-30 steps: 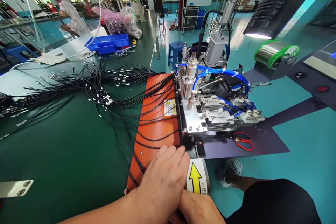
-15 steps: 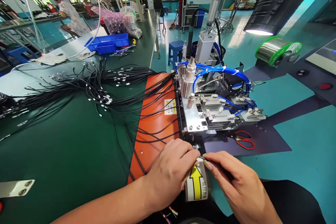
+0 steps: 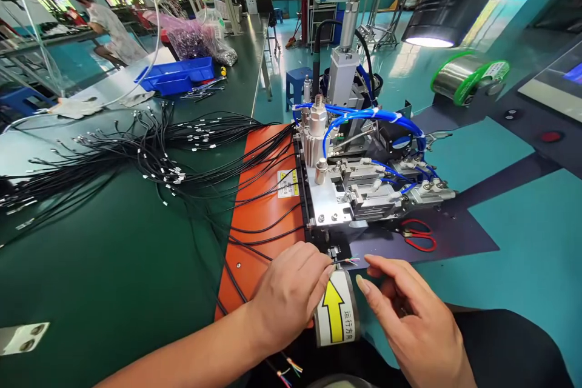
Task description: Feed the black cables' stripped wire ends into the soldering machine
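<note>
My left hand (image 3: 295, 291) pinches a black cable close to its end, above the roller with the yellow arrow label (image 3: 335, 309). Thin coloured wires (image 3: 352, 260) fan out of the cable's stripped tip, pointing right. Just right of these wires, my right hand (image 3: 411, 309) is open, thumb and index finger apart with nothing between them. Beyond both hands stands the machine (image 3: 359, 188) with metal cylinders and blue air tubes. Several black cables (image 3: 268, 233) run across its orange plate (image 3: 254, 260). More stripped cable ends (image 3: 291, 368) hang below my left wrist.
Red-handled scissors (image 3: 419, 235) lie right of the machine. A solder wire spool (image 3: 468, 77) sits behind them, under a black lamp (image 3: 441, 6). Bundled black cables (image 3: 113, 145) cover the green table (image 3: 113, 267). Farther back are a blue tray (image 3: 177, 76) and two people.
My right thumb and index finger have parted and drawn back from the cable end, baring its coloured wires. My left hand keeps its pinch. The whole view has shifted slightly.
</note>
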The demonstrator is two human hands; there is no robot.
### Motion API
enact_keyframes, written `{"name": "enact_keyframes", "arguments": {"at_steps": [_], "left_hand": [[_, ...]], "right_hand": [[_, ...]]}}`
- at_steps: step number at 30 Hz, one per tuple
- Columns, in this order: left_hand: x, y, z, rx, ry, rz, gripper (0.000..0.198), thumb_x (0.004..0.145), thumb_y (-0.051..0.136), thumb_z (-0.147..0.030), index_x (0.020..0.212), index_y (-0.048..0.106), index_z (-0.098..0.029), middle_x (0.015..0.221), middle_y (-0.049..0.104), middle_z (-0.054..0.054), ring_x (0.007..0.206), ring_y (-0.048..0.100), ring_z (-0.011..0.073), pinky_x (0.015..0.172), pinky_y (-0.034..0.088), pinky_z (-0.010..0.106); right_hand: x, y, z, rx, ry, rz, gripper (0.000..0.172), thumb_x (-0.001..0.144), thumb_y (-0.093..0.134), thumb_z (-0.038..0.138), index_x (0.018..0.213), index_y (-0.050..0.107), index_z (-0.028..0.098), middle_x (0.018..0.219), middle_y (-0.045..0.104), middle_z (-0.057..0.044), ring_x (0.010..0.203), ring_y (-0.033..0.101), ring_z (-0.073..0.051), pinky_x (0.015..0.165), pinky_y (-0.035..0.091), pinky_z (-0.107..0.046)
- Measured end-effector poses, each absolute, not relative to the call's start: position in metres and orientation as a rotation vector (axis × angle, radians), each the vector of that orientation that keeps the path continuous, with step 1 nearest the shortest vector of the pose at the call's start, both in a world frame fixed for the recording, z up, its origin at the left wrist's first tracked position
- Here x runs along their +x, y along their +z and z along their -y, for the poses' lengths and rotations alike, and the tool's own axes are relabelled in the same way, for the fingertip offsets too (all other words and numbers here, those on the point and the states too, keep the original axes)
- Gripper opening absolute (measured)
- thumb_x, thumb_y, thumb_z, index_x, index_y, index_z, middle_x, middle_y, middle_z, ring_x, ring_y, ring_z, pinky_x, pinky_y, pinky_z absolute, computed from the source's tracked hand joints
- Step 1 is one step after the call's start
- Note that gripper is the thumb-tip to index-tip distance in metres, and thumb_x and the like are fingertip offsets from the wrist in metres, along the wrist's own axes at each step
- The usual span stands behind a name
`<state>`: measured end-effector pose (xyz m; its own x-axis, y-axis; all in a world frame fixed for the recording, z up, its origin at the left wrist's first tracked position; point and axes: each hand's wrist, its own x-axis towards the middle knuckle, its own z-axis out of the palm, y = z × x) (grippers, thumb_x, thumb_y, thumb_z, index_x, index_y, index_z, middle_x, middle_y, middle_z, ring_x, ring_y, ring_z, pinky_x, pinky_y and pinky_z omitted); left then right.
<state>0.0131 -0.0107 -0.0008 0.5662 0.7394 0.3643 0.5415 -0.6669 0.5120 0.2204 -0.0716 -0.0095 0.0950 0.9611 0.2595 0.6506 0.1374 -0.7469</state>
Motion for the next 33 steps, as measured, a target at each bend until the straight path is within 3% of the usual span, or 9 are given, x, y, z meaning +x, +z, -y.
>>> {"name": "enact_keyframes", "arguments": {"at_steps": [10,18,25,33], "left_hand": [[0.014,0.0,0.01,2.48,0.751,-1.062,0.026,0.104,0.04,-0.021,0.092,0.062,-0.014,0.082,0.057,0.006,0.076,0.05,0.0171,0.07,0.044,0.031],[0.014,-0.003,0.01,2.517,0.709,-1.067,0.027,0.104,0.038,-0.022,0.091,0.061,-0.014,0.083,0.058,0.006,0.078,0.051,0.0185,0.074,0.046,0.033],[0.013,-0.003,0.01,2.519,0.69,-1.074,0.028,0.104,0.038,-0.022,0.088,0.06,-0.014,0.082,0.056,0.006,0.076,0.049,0.0183,0.071,0.044,0.033],[0.014,0.0,0.01,2.518,0.699,-1.082,0.03,0.105,0.037,-0.023,0.087,0.06,-0.014,0.081,0.056,0.006,0.076,0.048,0.018,0.071,0.043,0.032]], "right_hand": [[0.212,-0.006,0.07,-1.451,0.417,1.679,0.035,0.096,0.06,0.018,0.13,0.062,0.023,0.104,0.064,-0.005,0.07,0.061,-0.01,0.067,0.054,-0.023],[0.209,-0.007,0.067,-1.428,0.347,1.751,0.035,0.096,0.058,0.015,0.131,0.062,0.02,0.109,0.063,-0.009,0.094,0.065,-0.017,0.078,0.055,-0.026],[0.206,-0.01,0.067,-1.399,0.255,1.777,0.041,0.094,0.059,0.009,0.133,0.061,0.02,0.109,0.059,-0.009,0.089,0.063,-0.016,0.076,0.055,-0.026],[0.2,-0.007,0.059,-1.397,0.26,1.697,0.018,0.094,0.059,0.01,0.108,0.066,0.019,0.097,0.062,-0.006,0.088,0.063,-0.016,0.078,0.051,-0.027]]}}
